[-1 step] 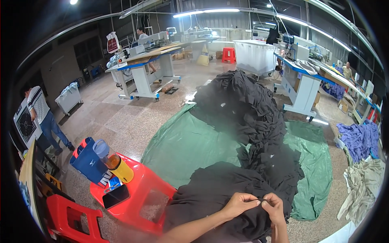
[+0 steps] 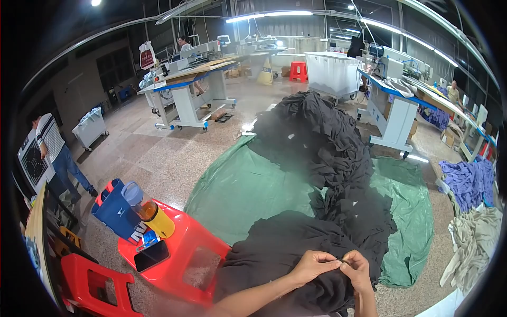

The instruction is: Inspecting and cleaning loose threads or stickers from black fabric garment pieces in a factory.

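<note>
My left hand (image 2: pixel 315 267) and my right hand (image 2: pixel 357 271) meet at the fingertips, low and right of centre. Thumb and forefinger of each are pressed together in a pinch. A small dark bit, seemingly an edge of the black cloth (image 2: pixel 290 236), shows between them; the fingers partly hide it. This cloth spreads in loose folds beneath both hands and forearms. From there a long, crumpled heap of black cloth (image 2: pixel 325 124) runs away from me, lying over a green plastic sheet (image 2: pixel 253 182). A few small pale scraps dot the heap.
Left of me, a red stool (image 2: pixel 208 243) bears a phone (image 2: pixel 151 256), a yellow-sleeved bottle (image 2: pixel 158 221) and a blue bag (image 2: pixel 119 214). Purple cloth (image 2: pixel 467 182) and beige cloth (image 2: pixel 473 245) lie at right. Machine tables (image 2: pixel 393 113), a white bin (image 2: pixel 331 74) and people stand farther off.
</note>
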Available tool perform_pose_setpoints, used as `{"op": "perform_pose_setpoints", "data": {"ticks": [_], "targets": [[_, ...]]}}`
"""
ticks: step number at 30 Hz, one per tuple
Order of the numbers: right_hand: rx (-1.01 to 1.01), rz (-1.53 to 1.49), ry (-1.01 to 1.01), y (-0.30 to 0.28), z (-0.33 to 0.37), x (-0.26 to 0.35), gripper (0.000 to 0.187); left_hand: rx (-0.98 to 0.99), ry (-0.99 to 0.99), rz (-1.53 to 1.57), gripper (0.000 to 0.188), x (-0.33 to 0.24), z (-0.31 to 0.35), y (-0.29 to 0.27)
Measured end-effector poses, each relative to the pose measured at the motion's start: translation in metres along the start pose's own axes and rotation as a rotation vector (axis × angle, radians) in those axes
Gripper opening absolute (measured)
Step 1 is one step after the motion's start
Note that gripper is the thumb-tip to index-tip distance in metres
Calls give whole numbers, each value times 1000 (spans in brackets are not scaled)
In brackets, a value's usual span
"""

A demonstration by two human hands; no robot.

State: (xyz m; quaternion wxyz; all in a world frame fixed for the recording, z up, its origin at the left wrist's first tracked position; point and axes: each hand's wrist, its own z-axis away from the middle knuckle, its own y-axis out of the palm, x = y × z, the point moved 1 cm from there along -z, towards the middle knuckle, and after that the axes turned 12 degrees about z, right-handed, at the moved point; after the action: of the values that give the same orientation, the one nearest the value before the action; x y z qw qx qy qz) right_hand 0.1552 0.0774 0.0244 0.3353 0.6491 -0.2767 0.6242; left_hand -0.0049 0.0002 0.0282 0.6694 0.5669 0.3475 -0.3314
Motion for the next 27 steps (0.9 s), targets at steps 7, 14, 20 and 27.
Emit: {"op": "perform_pose_setpoints", "data": {"ticks": [7,14,20,27], "targets": [[-61,156,-37,1,18,21,9,92,-261,-370,46,-6,-16,-11],[-2,706,-190,32,29,38,14,345,-89,-805,47,-42,-47,24],[-181,739,-451,26,29,33,14,-78,357,-282,20,-3,-44,29],[-264,700,-206,0,26,30,12,-52,212,-414,35,9,-25,16]]}}
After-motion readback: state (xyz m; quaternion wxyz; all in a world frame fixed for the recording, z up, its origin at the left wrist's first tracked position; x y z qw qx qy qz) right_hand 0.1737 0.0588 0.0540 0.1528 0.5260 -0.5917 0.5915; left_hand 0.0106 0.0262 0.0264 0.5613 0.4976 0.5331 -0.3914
